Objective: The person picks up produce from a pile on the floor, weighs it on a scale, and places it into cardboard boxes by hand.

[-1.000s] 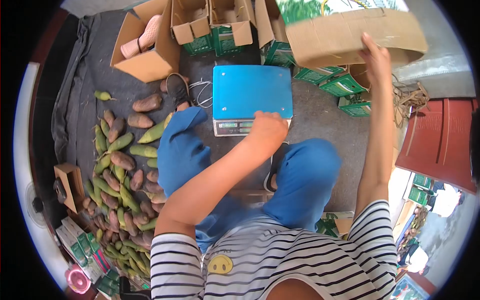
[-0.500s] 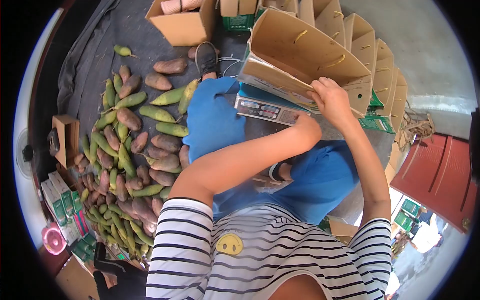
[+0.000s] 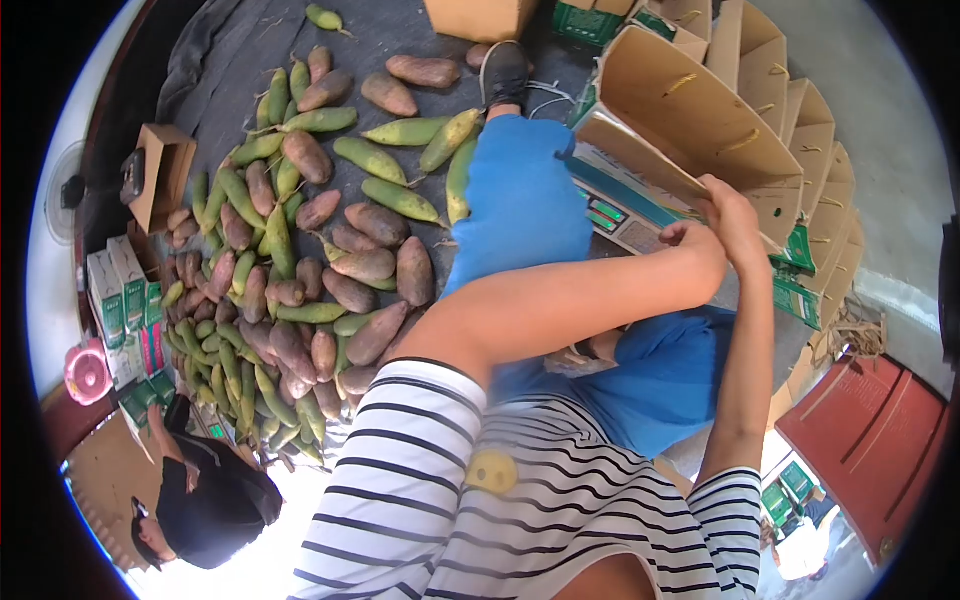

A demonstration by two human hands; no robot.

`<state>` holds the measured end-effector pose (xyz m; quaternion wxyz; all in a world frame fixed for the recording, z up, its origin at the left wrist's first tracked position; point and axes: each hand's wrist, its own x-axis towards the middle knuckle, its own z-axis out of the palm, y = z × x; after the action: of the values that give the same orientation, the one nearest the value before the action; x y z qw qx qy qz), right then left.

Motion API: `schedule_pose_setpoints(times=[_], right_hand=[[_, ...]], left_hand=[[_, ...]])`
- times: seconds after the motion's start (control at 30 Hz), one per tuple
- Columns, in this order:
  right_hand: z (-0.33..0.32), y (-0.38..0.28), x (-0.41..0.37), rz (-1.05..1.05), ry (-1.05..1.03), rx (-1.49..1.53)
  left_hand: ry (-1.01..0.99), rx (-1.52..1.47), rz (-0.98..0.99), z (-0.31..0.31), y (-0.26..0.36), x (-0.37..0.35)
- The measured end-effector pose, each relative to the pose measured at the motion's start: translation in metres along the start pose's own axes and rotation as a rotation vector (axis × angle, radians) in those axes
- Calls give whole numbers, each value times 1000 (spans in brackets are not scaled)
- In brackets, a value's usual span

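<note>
An open cardboard box (image 3: 690,110) with yellow cord handles stands tilted over a scale (image 3: 620,222) with a lit green display. My right hand (image 3: 735,220) has its fingers closed on the box's near edge. Just below it, my left hand (image 3: 697,248) is at the scale's keypad, with fingers curled and nothing visible in them; part of the keypad is hidden behind it. Brown-skinned roots (image 3: 378,222) and green ones (image 3: 400,199) lie on the dark ground sheet to the left of my blue-clad leg.
More open boxes (image 3: 810,140) stand in a row behind and right. At the left are a small carton (image 3: 165,175), stacked boxes (image 3: 105,290) and a pink round object (image 3: 88,372). A person in black (image 3: 215,490) bends at lower left. A red panel (image 3: 865,450) is at right.
The view has shifted, so the box, scale and hands appear further right. The scale's display now glows green. My left hand has drawn nearer my right. The person in black shows more fully.
</note>
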<state>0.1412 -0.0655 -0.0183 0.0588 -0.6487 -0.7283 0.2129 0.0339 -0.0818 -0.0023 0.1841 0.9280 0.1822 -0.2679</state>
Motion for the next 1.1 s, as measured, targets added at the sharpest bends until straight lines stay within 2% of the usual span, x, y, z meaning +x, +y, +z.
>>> schedule_pose_setpoints(times=[0.1,0.17,0.2,0.23,0.27,0.33,0.4,0.47,0.5,0.53,0.57,0.63,0.67,0.7,0.73,0.77,0.87,0.97,1.07,1.1], right_hand=[[-2,6,4,93,-103,351],[-3,9,10,207,-190,534],[-8,5,14,263,-221,498],[-15,-6,18,318,-254,460],[-18,-6,18,234,-230,407],[-23,-5,18,57,-178,306],[-23,-4,14,-102,-104,221],[-16,8,15,-262,-68,105],[-15,9,17,-254,-80,84],[-17,9,18,-243,-92,61],[-17,10,18,-236,-86,51],[-15,11,16,-229,-87,25],[-15,8,13,-207,-102,22],[-16,5,13,-188,-113,13],[-17,3,15,-173,-119,2],[-17,3,15,-178,-103,13],[-16,1,14,-201,-102,52],[-17,1,15,-192,-162,76],[-18,-1,18,-176,-176,60],[-18,-1,18,-185,-176,61]], left_hand=[[25,-84,1,-18,-10,-14],[159,-159,1,-32,-16,-28],[227,-195,4,-34,-17,-29],[221,-147,-114,-40,-15,-14],[212,-102,-235,-45,-11,-1],[570,-140,-61,-59,-25,-76],[1217,-512,221,-48,-58,-144],[1457,-571,6,-19,-88,-177],[1498,-782,-203,8,-103,-188],[1617,-918,-282,51,-134,-189],[1715,-1020,-505,96,-152,-193],[1655,-926,-984,217,-194,-217],[1597,-977,-1186,272,-203,-233],[1675,-1243,-1068,335,-215,-248],[1530,-1211,-1389,378,-211,-263],[1474,-1183,-1760,391,-198,-262],[900,-1161,-2207,477,-197,-261],[924,-1943,-2069,439,-180,-237],[928,-1930,-2194,455,-192,-221],[941,-1909,-2303,476,-201,-216]])
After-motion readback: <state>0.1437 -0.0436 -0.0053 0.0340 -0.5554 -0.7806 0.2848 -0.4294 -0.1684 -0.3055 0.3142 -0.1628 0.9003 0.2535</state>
